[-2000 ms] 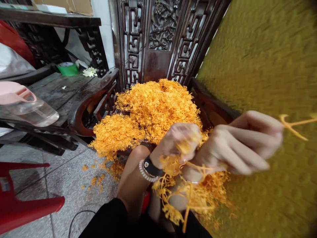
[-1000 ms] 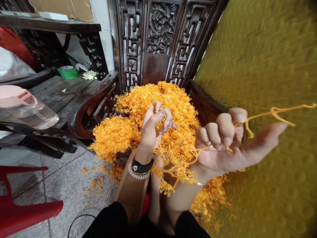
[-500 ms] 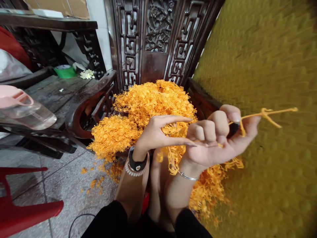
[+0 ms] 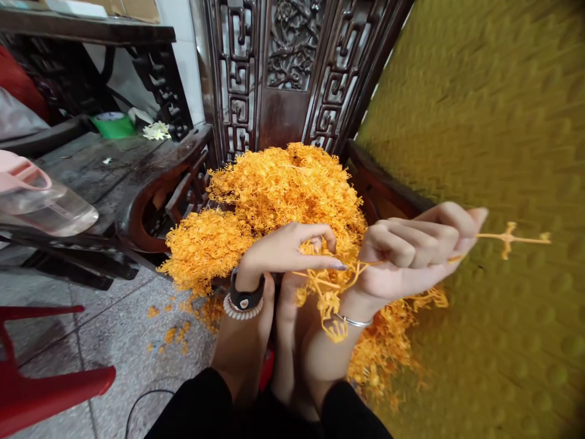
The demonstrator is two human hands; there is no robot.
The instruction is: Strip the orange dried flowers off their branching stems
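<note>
My right hand [image 4: 415,250] is closed round a thin orange branched strand [image 4: 525,238]. One end sticks out straight to the right past the thumb and forefinger; more of it leaves the palm side and hangs in a tangled cluster [image 4: 336,320] by the wrist. My left hand [image 4: 292,247], with a black wristband and a beaded bracelet, is close beside that hanging part. Its forefinger is bent and its thumb stretched, with a gap between them. Behind both hands rises a large heap of similar orange strands [image 4: 283,189] on a dark wooden chair.
A carved wooden chair back [image 4: 283,122] stands behind the heap. At left, a dark wooden seat [image 4: 68,164] holds a pink-lidded bottle [image 4: 50,198] and green tape [image 4: 114,125]. A red stool [image 4: 55,390] stands lower left. An olive textured surface [image 4: 503,152] fills the right.
My right hand has turned and its fingers have closed further round the strand. My left forefinger has bent toward the thumb. The hanging cluster has swung slightly right and lower.
</note>
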